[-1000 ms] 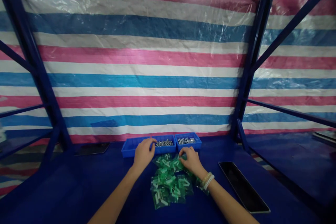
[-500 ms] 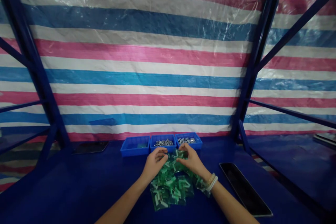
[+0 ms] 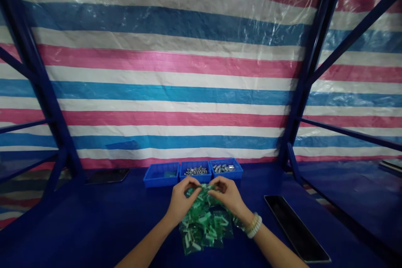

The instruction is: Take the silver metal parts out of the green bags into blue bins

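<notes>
Both hands meet over a heap of small green plastic bags (image 3: 204, 222) with pale and metal pieces inside. My left hand (image 3: 184, 199) pinches one edge of a green plastic bag (image 3: 204, 188) between thumb and fingers. On the opposite edge of that bag, my right hand (image 3: 228, 197) pinches in the same way, a beaded bracelet round its wrist. Just beyond the fingers stands the middle blue bin (image 3: 195, 179), holding small metal parts. To its right a blue bin (image 3: 240, 171) contains longer metal pieces. The left blue bin (image 3: 161, 181) has a few green bags.
A dark tablet or phone (image 3: 295, 228) lies on the blue table (image 3: 103, 217) to the right. Another dark flat device (image 3: 108, 176) lies at the back left. Blue metal posts (image 3: 298, 92) rise at both sides, before a striped plastic sheet (image 3: 176, 92).
My hands have drawn closer together over the heap, and the right fingers have closed on the bag's edge. The view has shifted slightly.
</notes>
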The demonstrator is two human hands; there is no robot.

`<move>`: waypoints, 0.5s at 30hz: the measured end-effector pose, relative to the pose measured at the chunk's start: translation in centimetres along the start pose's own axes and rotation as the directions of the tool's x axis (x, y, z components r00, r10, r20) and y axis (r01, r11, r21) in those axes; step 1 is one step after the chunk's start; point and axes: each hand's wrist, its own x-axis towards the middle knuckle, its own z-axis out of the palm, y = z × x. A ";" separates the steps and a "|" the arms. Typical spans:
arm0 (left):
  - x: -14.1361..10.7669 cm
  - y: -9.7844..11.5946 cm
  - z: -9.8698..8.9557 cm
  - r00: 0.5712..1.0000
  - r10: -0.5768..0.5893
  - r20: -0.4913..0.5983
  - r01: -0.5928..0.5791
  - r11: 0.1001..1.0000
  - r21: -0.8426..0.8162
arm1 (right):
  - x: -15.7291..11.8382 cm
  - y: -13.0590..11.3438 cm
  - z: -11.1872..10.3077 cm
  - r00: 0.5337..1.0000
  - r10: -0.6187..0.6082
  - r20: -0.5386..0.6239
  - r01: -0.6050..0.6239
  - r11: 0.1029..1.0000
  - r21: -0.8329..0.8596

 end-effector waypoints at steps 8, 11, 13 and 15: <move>-0.3 1.5 -1.4 0.731 0.626 0.271 -0.671 0.591 0.448 | -1.2 -1.1 -1.2 0.821 -0.556 0.124 0.525 0.652 -0.547; -0.3 1.4 -1.4 0.730 0.632 0.259 -0.675 0.607 0.420 | -1.2 -1.2 -1.2 0.817 -0.562 0.127 0.528 0.643 -0.554; -0.3 1.4 -1.2 0.789 0.571 0.228 -0.614 0.717 0.329 | -1.0 -1.3 -1.0 0.835 -0.540 0.110 0.512 0.687 -0.515; -0.3 1.3 -1.0 0.898 0.403 0.174 -0.433 0.881 0.192 | -0.9 -1.3 -0.6 0.877 -0.474 0.082 0.456 0.764 -0.457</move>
